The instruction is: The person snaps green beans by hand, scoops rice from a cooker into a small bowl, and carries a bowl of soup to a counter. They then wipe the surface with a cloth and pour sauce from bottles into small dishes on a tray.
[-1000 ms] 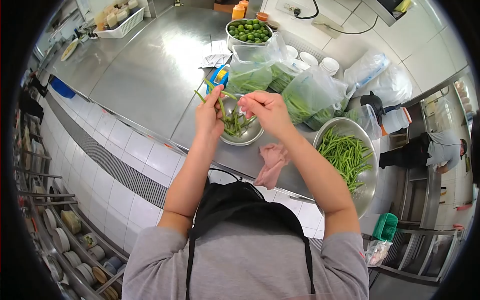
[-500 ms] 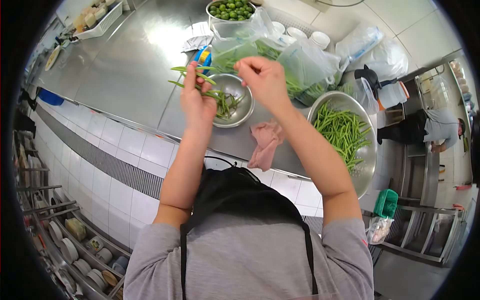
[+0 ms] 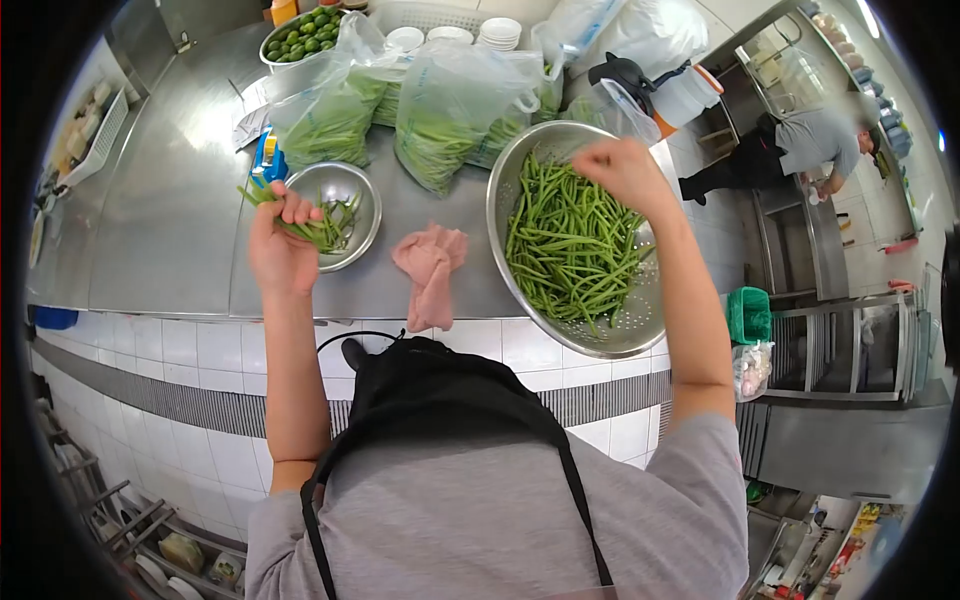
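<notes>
Gripping several green beans [image 3: 258, 192] between thumb and curled fingers, the left hand [image 3: 283, 250] is at the near left side of a small steel bowl [image 3: 373, 208], palm turned up, with the bean ends sticking out past the fingers. Short bean pieces [image 3: 345, 215] lie inside that bowl. The right hand [image 3: 625, 175] is over the far right part of a large steel colander [image 3: 642, 320], its fingers bent inward and mostly closed; whether anything is pinched between the fingertips cannot be told. A heap of whole beans [image 3: 560, 240] fills much of the colander, leaving some of the perforated wall bare at the lower right. Between the two vessels a crumpled pink cloth [image 3: 431, 265] lies at the near edge of the metal counter [image 3: 170, 200]. Behind it stand clear plastic bags [image 3: 440, 130] with green beans inside. A blue tape dispenser [image 3: 268, 155] sits just beyond the small bowl, near some white papers [image 3: 250, 115]. Farther back are a pot of green limes [image 3: 303, 38] and stacked white cups [image 3: 498, 33]. At the right, well apart, another person [image 3: 815, 140] in a grey shirt leans over a work surface
</notes>
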Motion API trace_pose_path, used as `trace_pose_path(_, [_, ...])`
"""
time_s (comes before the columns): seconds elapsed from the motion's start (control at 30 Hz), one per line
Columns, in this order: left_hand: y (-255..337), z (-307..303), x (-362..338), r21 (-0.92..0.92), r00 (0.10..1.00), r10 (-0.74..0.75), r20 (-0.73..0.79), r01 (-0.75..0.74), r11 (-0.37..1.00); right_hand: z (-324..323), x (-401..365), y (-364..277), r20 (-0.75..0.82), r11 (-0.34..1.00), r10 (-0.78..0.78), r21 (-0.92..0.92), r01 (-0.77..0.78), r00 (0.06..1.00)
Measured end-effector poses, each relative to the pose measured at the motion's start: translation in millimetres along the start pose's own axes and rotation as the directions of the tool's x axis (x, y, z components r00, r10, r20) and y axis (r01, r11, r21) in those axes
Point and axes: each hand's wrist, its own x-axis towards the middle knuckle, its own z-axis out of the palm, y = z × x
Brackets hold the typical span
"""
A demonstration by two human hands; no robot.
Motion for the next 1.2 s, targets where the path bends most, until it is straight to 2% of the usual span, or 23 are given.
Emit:
trace_pose_path(0.03, [-3.8,3.8,0.7,0.002,1.0,-0.006,0.009,0.006,1.0,7.5,-17.8,23.6,0.081,0.997,0.077,-0.01,-0.076,0.994])
trace_pose_path(0.1, [-14.0,14.2,3.3,0.085,0.969,-0.155,0.194,0.14,0.986,27.2,-50.5,47.3,0.124,0.987,-0.061,-0.142,0.078,0.99])
trace_pose_path(0.13, [-21.3,26.7,0.8,0.087,0.966,-0.159,0.203,0.144,0.986,38.9,-62.7,54.3,0.115,0.987,-0.054,-0.143,0.071,0.992])
trace_pose_path(0.2, [-39.9,65.0,-10.5,0.34,0.959,-0.223,0.174,0.154,0.928,57.8,-79.8,59.5,0.073,0.966,0.043,-0.257,-0.023,0.996])
trace_pose_path(0.27, [-55.2,95.0,-15.0,0.682,0.914,-0.357,0.193,0.137,0.719,57.7,-86.4,56.7,0.026,0.971,-0.005,-0.24,0.011,1.0])
trace_pose_path(0.33, [-83.5,113.3,-14.9,0.8,0.824,-0.317,0.469,-0.245,0.547,51.0,-89.2,48.6,-0.021,0.971,-0.065,-0.231,0.058,0.998])
trace_pose_path(0.37, [-93.9,119.4,-18.5,0.797,0.822,-0.314,0.475,-0.251,0.549,43.9,-91.9,40.7,-0.105,0.973,-0.09,-0.22,0.065,0.99])
trace_pose_path(0.43, [-110.1,131.2,-21.3,0.843,0.774,-0.475,0.419,-0.137,0.52,28.3,-97.1,27.1,-0.203,0.972,-0.122,-0.221,0.076,0.972])
trace_pose_path(0.5, [-120.9,136.9,-22.0,0.834,0.776,-0.427,0.464,-0.219,0.507,14.7,-104.6,16.8,-0.21,0.997,0.034,-0.055,-0.046,0.977])
trace_pose_path(0.53, [-125.2,139.2,-23.5,0.828,0.781,-0.387,0.491,-0.279,0.487,8.2,-107.4,13.4,-0.22,0.997,0.031,-0.06,-0.046,0.975])
trace_pose_path(0.6, [-132.3,149.2,-23.6,0.829,0.777,-0.407,0.481,-0.252,0.5,-5.5,-110.9,5.7,-0.325,0.999,0.045,0.021,-0.04,0.945])
trace_pose_path(0.67, [-138.2,164.1,-25.0,0.608,0.56,-0.244,0.792,-0.688,0.395,-22.5,-111.1,-10.6,-0.329,0.999,0.043,0.002,-0.045,0.943])
trace_pose_path(0.7, [-142.9,170.9,-27.6,0.546,0.483,-0.255,0.838,-0.76,0.353,-28.7,-110.1,-16.5,-0.34,0.999,-0.02,-0.035,0.008,0.94])
trace_pose_path(0.73, [-147.3,174.3,-29.1,0.533,0.472,-0.249,0.845,-0.771,0.347,-33.1,-109.0,-19.8,-0.35,0.996,-0.081,-0.072,0.06,0.933])
trace_pose_path(0.8, [-157.3,175.9,-28.0,0.585,0.484,-0.388,0.784,-0.784,0.205,-39.0,-107.2,-22.3,-0.38,0.995,-0.099,-0.022,0.098,0.92])
trace_pose_path(0.87, [-167.6,169.1,-15.1,0.53,0.43,-0.367,0.825,-0.814,0.237,-40.4,-105.9,-20.1,-0.411,0.99,-0.113,0.032,0.138,0.904])
trace_pose_path(0.9, [-172.9,163.0,-8.0,0.725,0.547,-0.482,0.684,-0.581,0.37,-35.9,-104.6,-12.8,-0.508,0.99,-0.018,0.11,0.085,0.861])
trace_pose_path(0.93, [-163.5,170.4,-7.7,0.851,0.6,-0.61,0.517,-0.282,0.443,-32.0,-103.0,-5.5,-0.589,0.98,0.081,0.195,0.045,0.804])
trace_pose_path(0.97, [-152.8,174.5,-14.1,0.848,0.594,-0.695,0.406,0.038,0.528,-30.0,-105.1,1.0,-0.636,0.981,0.126,0.196,0.002,0.761])
trace_pose_path(1.0, [-148.3,173.8,-14.6,0.85,0.597,-0.688,0.411,0.02,0.526,-28.6,-106.5,1.4,-0.647,0.98,0.118,0.197,0.015,0.753])
trace_pose_path(1.07, [-142.1,173.7,-13.6,0.846,0.551,-0.775,0.31,0.213,0.489,-26.8,-109.3,0.6,-0.751,0.986,0.102,0.165,0.036,0.652])
trace_pose_path(1.13, [-140.0,173.8,-15.3,0.852,0.546,-0.776,0.317,0.195,0.485,-30.5,-111.0,-8.4,-0.755,0.987,0.035,0.129,0.096,0.655])
trace_pose_path(1.2, [-137.4,173.5,-16.8,0.88,0.562,-0.764,0.317,0.127,0.458,-37.6,-108.0,-19.9,-0.664,0.946,-0.32,-0.263,0.19,0.676])
